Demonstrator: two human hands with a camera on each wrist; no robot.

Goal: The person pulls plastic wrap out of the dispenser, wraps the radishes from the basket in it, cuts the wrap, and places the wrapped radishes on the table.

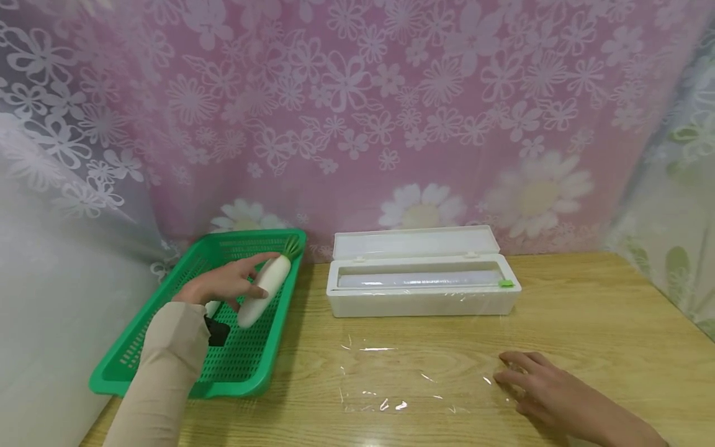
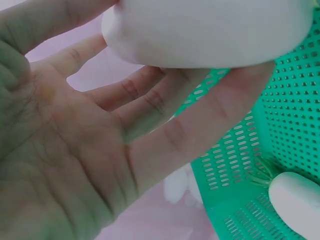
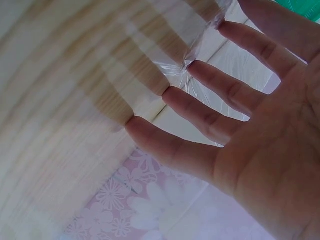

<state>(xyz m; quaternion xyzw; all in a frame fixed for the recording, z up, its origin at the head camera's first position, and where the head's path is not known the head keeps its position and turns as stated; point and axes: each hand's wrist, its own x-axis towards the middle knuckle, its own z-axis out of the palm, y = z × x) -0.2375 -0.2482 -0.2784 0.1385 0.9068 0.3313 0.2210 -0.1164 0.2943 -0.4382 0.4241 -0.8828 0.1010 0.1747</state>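
In my left hand I grip a white radish with short green stems, thumb and fingers around its sides. It is held slantwise over the green basket. The left wrist view shows a second radish lying inside the basket, mostly hidden by my arm in the head view. A sheet of clear plastic wrap lies flat on the wooden table. At its right edge rests my right hand, fingers extended, and in the right wrist view its fingertips touch the table and the wrinkled film.
Behind the wrap stands a long white dispenser box, lid raised, with a roll of film inside and a green slider at its right end. A flowered pink curtain hangs along the table's back edge.
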